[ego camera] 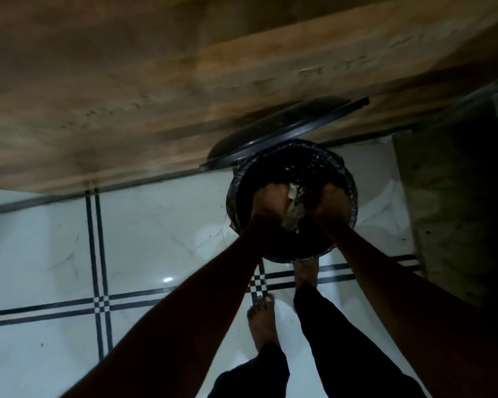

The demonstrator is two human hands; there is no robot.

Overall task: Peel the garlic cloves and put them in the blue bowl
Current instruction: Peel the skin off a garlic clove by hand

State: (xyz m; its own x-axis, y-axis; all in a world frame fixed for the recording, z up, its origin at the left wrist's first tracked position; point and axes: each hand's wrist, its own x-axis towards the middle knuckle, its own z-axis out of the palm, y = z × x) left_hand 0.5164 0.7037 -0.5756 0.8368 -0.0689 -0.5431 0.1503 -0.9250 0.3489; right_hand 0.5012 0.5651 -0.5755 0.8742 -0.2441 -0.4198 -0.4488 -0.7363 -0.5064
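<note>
White floor tiles [161, 242] with thin black inlay lines fill the lower half, and a brown wooden panel [184, 81] closes off the whole top from nine o'clock round to two. Right at its base, at twelve o'clock from the hands, stands one round bin [270, 248] lined with a black bag, its far rim tucked against the panel. One dark lid [276, 130] leans tilted on the panel just behind it. Over at three o'clock a dull greenish block [454, 202] boxes in that side, so the open floor lies from six to nine o'clock.

Two bare arms reach down into the bin's mouth. The left hand [269, 203] and the right hand [329, 205] sit side by side, cupped around one pale, papery heap of garlic peel [292, 211] wedged between them, over the black liner. It's dim and blurred down there: the fingers curve in towards the heap, but whether either grip is clenched on the peel or merely pressing it, I cannot tell.

Two bare feet show below the bin at six o'clock, one [260, 323] forward on the tile, the other [306, 272] partly under the bin's near rim. Two dark trouser legs run off the bottom edge.
</note>
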